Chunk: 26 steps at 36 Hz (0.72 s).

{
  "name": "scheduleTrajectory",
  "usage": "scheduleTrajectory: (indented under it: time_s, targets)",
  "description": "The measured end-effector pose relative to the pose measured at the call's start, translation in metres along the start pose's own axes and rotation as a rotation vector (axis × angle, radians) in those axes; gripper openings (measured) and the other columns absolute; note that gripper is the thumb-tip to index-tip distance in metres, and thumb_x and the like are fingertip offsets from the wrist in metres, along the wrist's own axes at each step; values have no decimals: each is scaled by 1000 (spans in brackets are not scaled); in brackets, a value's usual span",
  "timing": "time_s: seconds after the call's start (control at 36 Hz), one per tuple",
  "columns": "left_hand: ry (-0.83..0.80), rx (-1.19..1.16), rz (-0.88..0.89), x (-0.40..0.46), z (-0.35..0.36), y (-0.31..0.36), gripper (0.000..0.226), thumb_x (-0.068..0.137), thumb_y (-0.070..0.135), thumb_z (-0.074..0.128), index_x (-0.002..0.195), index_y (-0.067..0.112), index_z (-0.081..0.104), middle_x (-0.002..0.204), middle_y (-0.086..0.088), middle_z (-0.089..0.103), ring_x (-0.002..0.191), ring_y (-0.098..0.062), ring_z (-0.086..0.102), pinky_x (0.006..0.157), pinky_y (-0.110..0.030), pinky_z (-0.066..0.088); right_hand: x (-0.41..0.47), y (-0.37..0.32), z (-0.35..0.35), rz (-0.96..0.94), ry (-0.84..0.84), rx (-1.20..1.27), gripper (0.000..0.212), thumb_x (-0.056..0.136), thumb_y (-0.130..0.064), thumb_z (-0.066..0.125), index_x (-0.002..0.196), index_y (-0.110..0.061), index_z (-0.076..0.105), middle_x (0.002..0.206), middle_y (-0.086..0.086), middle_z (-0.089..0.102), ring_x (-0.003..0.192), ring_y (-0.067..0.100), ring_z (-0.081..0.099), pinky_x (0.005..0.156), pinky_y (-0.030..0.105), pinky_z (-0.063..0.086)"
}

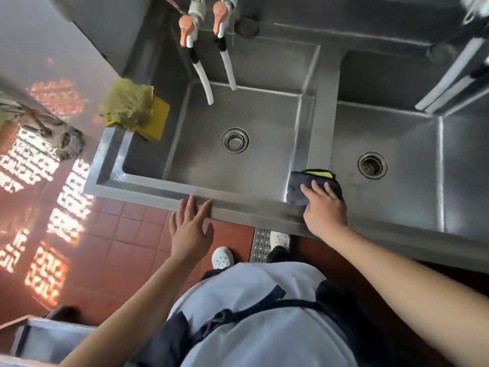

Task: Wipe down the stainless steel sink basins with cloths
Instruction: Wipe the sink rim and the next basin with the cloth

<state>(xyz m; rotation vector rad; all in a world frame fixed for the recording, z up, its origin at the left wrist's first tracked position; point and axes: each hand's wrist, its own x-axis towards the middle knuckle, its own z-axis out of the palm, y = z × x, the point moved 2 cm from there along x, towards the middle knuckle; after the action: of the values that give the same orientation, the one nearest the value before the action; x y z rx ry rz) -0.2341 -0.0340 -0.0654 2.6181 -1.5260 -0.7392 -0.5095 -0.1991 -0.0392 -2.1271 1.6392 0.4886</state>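
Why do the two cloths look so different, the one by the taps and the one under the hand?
The yellow cloth is yellow-green and lies crumpled on the far left corner of the sink rim, untouched. The dark cloth is dark grey with a bright yellow-green edge, and the right hand presses it flat by the divider between the basins. The left hand holds neither. Both are cleaning cloths on the steel sink.

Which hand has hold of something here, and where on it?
The right hand presses the dark grey cloth at its near edge, fingers spread flat on top, on the divider by the right basin. The left hand holds nothing; its fingertips touch the sink's front rim.
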Motion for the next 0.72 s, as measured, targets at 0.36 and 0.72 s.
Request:
scheduleTrajectory:
  time_s: [0.36, 0.72]
  targets:
    - [21, 54, -19, -3, -24, -89, 91, 90, 28, 56, 154, 49, -5, 167, 0, -15, 152, -29, -18, 123, -53, -8, -50, -96, 7, 265, 3, -31, 52, 90, -19, 45, 140, -35, 42, 135, 7, 57, 120, 33, 56, 95, 39, 44]
    - [-84, -83, -17, -7, -34, -146, 92, 86, 22, 58, 154, 50, 2, 167, 4, -9, 154, -30, -5, 123, -50, 7, -37, -227, 18, 128, -8, -12, 48, 87, -19, 44, 133, -31, 47, 129, 11, 60, 118, 37, 56, 96, 45, 44]
